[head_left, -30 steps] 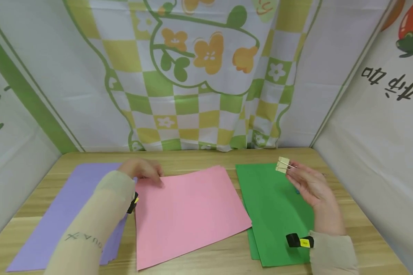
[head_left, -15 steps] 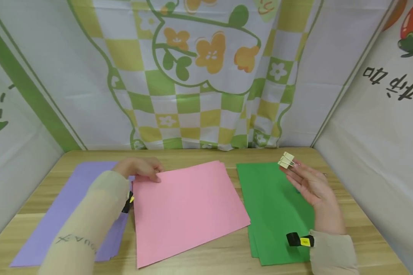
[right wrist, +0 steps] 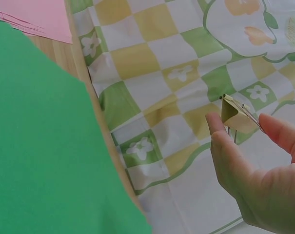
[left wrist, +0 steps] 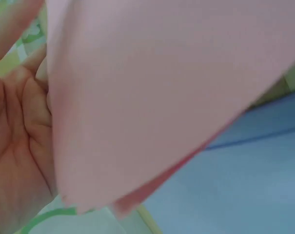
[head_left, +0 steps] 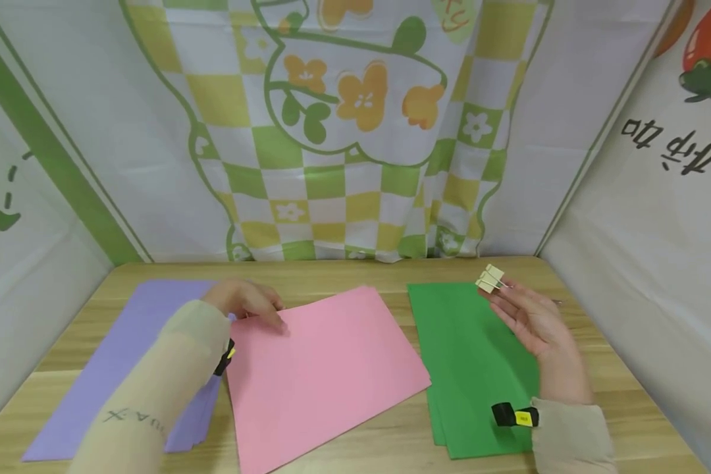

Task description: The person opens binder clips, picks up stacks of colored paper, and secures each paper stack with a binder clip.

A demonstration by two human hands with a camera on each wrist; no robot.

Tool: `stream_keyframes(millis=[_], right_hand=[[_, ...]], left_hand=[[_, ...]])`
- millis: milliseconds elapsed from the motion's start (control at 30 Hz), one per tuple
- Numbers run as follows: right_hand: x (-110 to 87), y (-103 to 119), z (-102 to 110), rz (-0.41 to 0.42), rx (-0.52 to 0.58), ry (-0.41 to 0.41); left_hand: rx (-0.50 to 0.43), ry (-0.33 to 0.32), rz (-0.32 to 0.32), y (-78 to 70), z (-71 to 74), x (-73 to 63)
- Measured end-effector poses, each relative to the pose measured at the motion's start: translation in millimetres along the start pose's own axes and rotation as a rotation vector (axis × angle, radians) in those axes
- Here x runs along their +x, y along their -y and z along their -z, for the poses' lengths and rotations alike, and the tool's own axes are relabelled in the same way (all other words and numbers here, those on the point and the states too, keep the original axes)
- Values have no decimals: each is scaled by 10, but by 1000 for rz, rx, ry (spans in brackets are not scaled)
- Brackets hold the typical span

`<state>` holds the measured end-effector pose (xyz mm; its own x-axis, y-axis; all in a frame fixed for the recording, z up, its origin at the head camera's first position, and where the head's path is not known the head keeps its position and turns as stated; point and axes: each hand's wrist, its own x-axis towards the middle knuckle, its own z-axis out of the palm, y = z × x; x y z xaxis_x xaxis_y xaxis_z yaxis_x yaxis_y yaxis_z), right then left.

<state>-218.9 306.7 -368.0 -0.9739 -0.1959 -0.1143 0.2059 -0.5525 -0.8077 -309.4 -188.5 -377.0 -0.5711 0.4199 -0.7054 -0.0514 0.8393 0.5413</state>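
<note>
My left hand [head_left: 250, 304] pinches the far left corner of a stack of pink paper [head_left: 326, 368], thumb on top and fingers underneath. The left wrist view shows the pink sheets [left wrist: 152, 97] tilted up beside the palm, with a second sheet showing along the lower edge. Over the green paper, my right hand [head_left: 533, 316] holds a pale yellow binder clip [head_left: 490, 278] by its wire handles, between thumb and fingertips. In the right wrist view the binder clip [right wrist: 236, 113] has its triangular side turned to the camera.
Purple sheets [head_left: 112, 368] lie at the left, partly under my left forearm. Green sheets [head_left: 474, 375] lie at the right, below my right hand. The wooden table [head_left: 367, 441] ends at a checkered cloth [head_left: 326, 191] behind, with white cloth walls on both sides.
The pink stack has turned slightly, its near edge shifting toward me. My left hand keeps its pinch and has moved a little toward me. The binder clip stays in my right hand.
</note>
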Motion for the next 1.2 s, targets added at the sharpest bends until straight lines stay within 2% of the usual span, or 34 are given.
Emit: stream_keyframes(millis=[200,367,533,700,767,900,1200], right_hand=[[-6,-4,5,7,-8,7],[11,-12,0,12,-6,26],[20,-19,0,20,-11,42],[24,-37,0,33,6,63],[24,-45,6,38,11,78],[21,-54,11,38,-2,101],[9,-42,-4,28,-34,100]], left_hand=[[3,22,-101,-20,-1,93],[-4,-14,-179,46,30,56],[-94,-10,-275,104,53,1],[-90,-40,-357,136,75,-47],[-85,-54,-366,137,84,-69],[-102,-74,-341,122,97,-127],[-131,-107,-338,117,116,-246]])
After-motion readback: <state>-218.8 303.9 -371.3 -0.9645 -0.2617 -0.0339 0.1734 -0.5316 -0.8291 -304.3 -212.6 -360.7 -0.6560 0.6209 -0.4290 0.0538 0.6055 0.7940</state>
